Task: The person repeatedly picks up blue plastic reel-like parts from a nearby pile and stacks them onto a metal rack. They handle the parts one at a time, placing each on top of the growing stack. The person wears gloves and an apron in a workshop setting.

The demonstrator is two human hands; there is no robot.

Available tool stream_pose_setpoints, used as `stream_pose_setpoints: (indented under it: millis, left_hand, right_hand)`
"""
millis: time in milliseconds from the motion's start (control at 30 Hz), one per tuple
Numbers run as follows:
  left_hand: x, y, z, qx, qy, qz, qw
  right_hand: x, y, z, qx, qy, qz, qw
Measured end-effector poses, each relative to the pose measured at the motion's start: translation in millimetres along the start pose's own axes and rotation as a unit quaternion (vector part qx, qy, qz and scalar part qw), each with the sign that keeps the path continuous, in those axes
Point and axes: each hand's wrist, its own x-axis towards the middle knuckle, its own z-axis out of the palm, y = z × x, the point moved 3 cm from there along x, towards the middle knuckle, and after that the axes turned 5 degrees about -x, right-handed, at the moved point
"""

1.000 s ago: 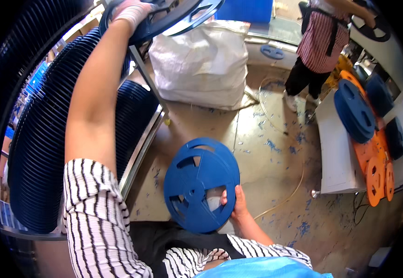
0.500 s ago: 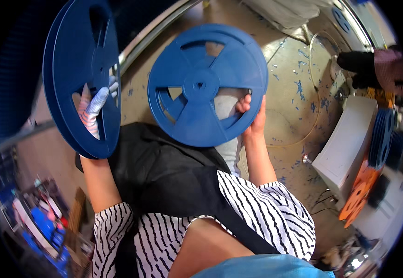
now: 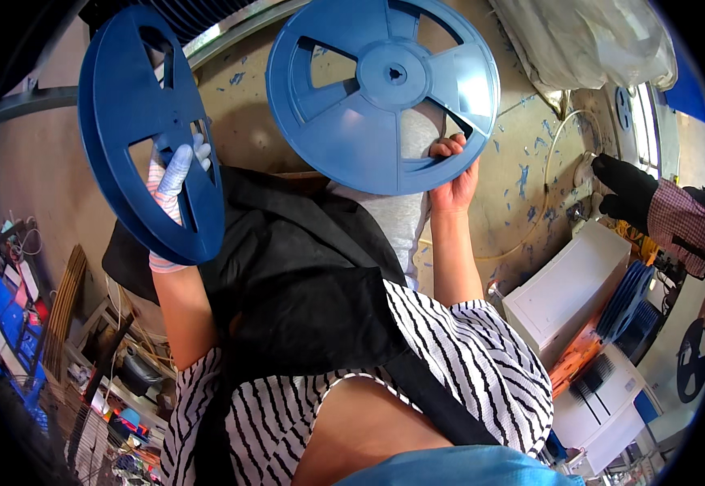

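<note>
Two large blue plastic reels are held up in front of me. On the left, my gloved left hand [image 3: 172, 180] grips one blue reel [image 3: 129, 97], which stands nearly edge-on; its fingers and thumb show through a cut-out. My bare right hand [image 3: 454, 174] holds the other blue reel [image 3: 332, 134] by its lower right rim, fingers curled into an opening and palm outside. This second reel faces me, with its round hub and central hole visible. The reels do not touch each other.
At right stand a white box-shaped unit [image 3: 567, 279], stacked blue reels [image 3: 628, 300] and an orange reel [image 3: 575, 356]. Another person's dark-gloved hand [image 3: 628, 190] is nearby. A thin hose [image 3: 548, 198] and blue scraps [image 3: 522, 178] lie on the floor. A whitish bag [image 3: 587, 40] hangs at top right.
The right-hand reel has moved up and slightly right, tilting so that it catches the light. The left reel has shifted slightly right in view. Both hands keep their grips.
</note>
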Motion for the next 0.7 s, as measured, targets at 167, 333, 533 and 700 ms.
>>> stream_pose_setpoints:
  millis: [167,333,533,700]
  left_hand:
    - [44.0,-14.1,10.6,0.232,-0.069,0.074,0.967]
    - [25.2,-25.9,122.0,0.546,-0.138,0.325,0.760]
    - [31.1,-86.2,192.6,0.724,-0.146,0.170,0.652]
    - [42.0,-84.8,198.6,0.664,-0.162,0.185,0.706]
  right_hand:
    - [1.1,6.9,-4.3,-0.066,-0.006,0.001,0.998]
    - [-5.3,12.0,6.9,-0.158,0.031,-0.042,0.986]
    - [-10.9,27.1,31.0,-0.328,0.035,-0.115,0.937]
    - [-12.2,19.3,24.3,-0.324,0.028,-0.145,0.934]
